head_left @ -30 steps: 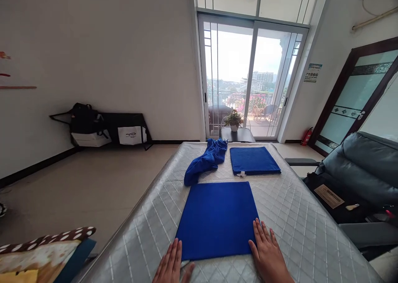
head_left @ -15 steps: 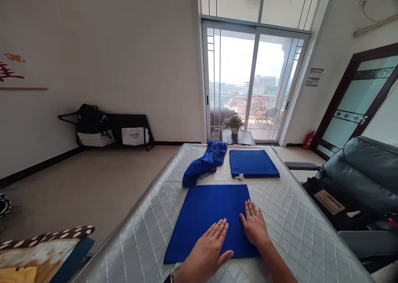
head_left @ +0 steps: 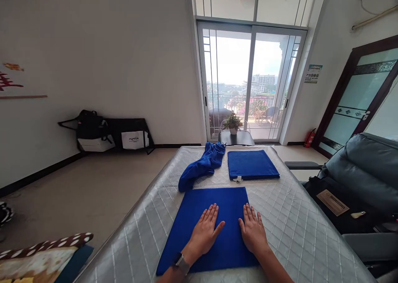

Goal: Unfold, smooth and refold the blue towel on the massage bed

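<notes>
A folded blue cloth (head_left: 177, 233) lies flat on the quilted mattress (head_left: 133, 237) in front of me. My left hand (head_left: 205, 231) rests palm down on its middle, fingers stretched out. At the cloth's right edge my right hand (head_left: 253, 231) also lies flat and open. Beyond it sits a neat stack of folded blue cloth (head_left: 253, 164) with a small white tag (head_left: 238, 179) at its near edge. To the left of that stack, a crumpled blue cloth (head_left: 203, 164) is bunched up, close to the far left corner of the flat one.
A grey recliner (head_left: 370, 171) holding a black bag stands along the mattress's right side. Past the far edge is a dark chair (head_left: 236, 139) bearing a potted plant (head_left: 233, 123). At lower left lies patterned bedding (head_left: 40, 258). Bags (head_left: 93, 129) rest by the left wall.
My left hand has slid forward over the cloth, away from me, bringing the wrist watch into view. My right hand stays at the right edge. The view has shifted slightly.
</notes>
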Available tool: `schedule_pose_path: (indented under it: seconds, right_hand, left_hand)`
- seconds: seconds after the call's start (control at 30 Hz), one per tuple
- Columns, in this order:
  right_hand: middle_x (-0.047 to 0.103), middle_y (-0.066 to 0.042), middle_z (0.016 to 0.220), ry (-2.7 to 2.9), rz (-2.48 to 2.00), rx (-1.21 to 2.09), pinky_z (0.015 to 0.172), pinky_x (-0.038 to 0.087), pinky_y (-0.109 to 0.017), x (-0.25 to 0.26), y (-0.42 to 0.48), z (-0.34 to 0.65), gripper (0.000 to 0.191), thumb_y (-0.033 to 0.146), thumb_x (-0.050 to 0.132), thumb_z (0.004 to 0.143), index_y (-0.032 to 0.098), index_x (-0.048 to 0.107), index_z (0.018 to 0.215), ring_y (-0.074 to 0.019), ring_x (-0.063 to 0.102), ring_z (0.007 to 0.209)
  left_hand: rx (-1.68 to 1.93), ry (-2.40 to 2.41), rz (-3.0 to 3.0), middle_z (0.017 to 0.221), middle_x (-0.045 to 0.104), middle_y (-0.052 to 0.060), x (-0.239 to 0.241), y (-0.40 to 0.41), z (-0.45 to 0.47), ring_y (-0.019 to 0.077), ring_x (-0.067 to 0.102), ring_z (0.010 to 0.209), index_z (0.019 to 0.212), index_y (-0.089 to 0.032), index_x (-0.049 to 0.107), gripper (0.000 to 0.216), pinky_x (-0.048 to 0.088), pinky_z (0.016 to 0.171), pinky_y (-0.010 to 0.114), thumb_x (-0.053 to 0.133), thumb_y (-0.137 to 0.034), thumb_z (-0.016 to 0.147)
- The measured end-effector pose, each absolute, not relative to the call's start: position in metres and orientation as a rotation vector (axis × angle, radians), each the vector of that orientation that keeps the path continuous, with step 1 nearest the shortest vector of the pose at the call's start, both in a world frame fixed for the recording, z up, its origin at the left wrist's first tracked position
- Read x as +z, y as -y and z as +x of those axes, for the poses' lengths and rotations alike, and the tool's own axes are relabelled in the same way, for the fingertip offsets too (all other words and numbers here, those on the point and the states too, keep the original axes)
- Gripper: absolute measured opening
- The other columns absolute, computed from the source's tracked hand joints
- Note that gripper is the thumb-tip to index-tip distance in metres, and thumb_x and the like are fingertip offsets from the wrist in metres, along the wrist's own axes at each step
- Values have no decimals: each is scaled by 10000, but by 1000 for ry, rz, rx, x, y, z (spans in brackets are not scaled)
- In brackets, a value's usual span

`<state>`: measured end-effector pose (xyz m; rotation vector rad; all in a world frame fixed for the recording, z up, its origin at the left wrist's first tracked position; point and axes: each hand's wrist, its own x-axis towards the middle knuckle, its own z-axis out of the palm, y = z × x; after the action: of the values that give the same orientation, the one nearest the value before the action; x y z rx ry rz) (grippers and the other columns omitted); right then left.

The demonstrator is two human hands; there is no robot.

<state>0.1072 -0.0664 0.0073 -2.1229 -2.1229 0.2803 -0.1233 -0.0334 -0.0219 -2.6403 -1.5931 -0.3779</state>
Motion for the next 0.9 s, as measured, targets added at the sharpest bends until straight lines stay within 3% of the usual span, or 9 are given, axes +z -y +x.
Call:
schedule_pose_path:
  seconds: [0.27,0.4,0.53,0.9]
  right_hand:
    - [99,-11,1674,2137,-2149,264,1248,27,-450,5,65,107,665,468,159,1020,153,176,1605,-206,63,1552]
    - [107,-12,1676,2146,-2156,272,1246,47,-450,4,64,109,672,475,159,1018,152,153,1608,-207,63,1552]
    - [139,0,1674,2160,-2156,307,1242,79,-451,10,59,113,660,484,151,1022,183,179,1609,-204,72,1551]
    - [145,-64,1675,2158,-2137,174,1235,84,-420,36,-2,105,638,422,168,1037,138,175,1608,-204,96,1548]
  left_hand:
    - [-331,1957,-2346,1626,312,184,-32,29,-234,286,309,1504,1557,-60,308,785,302,1216,484,180,-609,1010]
    - [-419,1991,-2294,1618,326,213,-40,28,-240,289,333,1494,1549,-27,307,839,311,1209,479,192,-646,993]
    - [-508,1960,-2277,1601,383,192,-51,24,-239,286,352,1486,1558,-83,320,792,333,1193,504,199,-628,996]
    - [-500,1966,-2302,1616,316,216,-50,25,-240,283,317,1499,1541,-26,326,799,312,1213,481,217,-609,1006]
